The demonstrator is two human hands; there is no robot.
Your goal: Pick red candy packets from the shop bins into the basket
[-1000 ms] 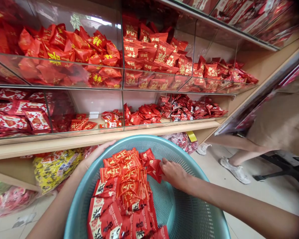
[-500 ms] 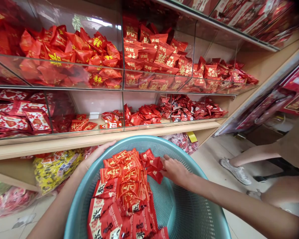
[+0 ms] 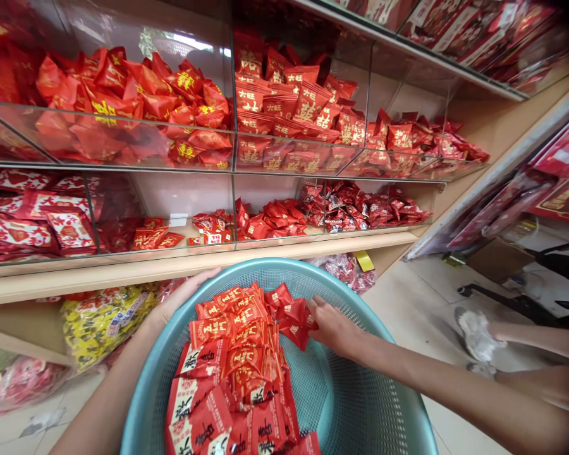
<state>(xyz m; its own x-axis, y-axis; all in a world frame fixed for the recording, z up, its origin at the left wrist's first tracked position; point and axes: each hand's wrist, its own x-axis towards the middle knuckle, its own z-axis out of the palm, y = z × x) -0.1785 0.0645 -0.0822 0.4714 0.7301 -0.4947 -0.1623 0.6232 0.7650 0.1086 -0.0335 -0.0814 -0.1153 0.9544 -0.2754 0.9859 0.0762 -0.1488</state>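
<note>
A teal plastic basket [image 3: 384, 379] with perforated walls stands in front of me. Along its far left rim lies my left hand [image 3: 183, 297], closed at the edge, with part of its fingers hidden. Inside the basket, my right hand [image 3: 332, 325] has its fingers curled against a small red candy packet [image 3: 296, 311] at the right end of a row of similar ones. Left of it are stacked orange-red packets [image 3: 244, 328] with gold print. Nearer me lie red and cream packets [image 3: 203, 411] with black characters. The basket's right side shows its bare bottom.
Clear-fronted shelf bins hold red packets [image 3: 303, 101] ahead, above a wooden shelf edge [image 3: 123, 268] close to the basket. Below are a yellow bag [image 3: 107, 322] and pink bags [image 3: 26, 382]. At right, another person's shoe [image 3: 478, 335] stands on the tiled floor.
My right hand has shifted very slightly right beside the red packets. The other person's legs have moved right, revealing more of a black chair base. The basket and left hand stay nearly still.
</note>
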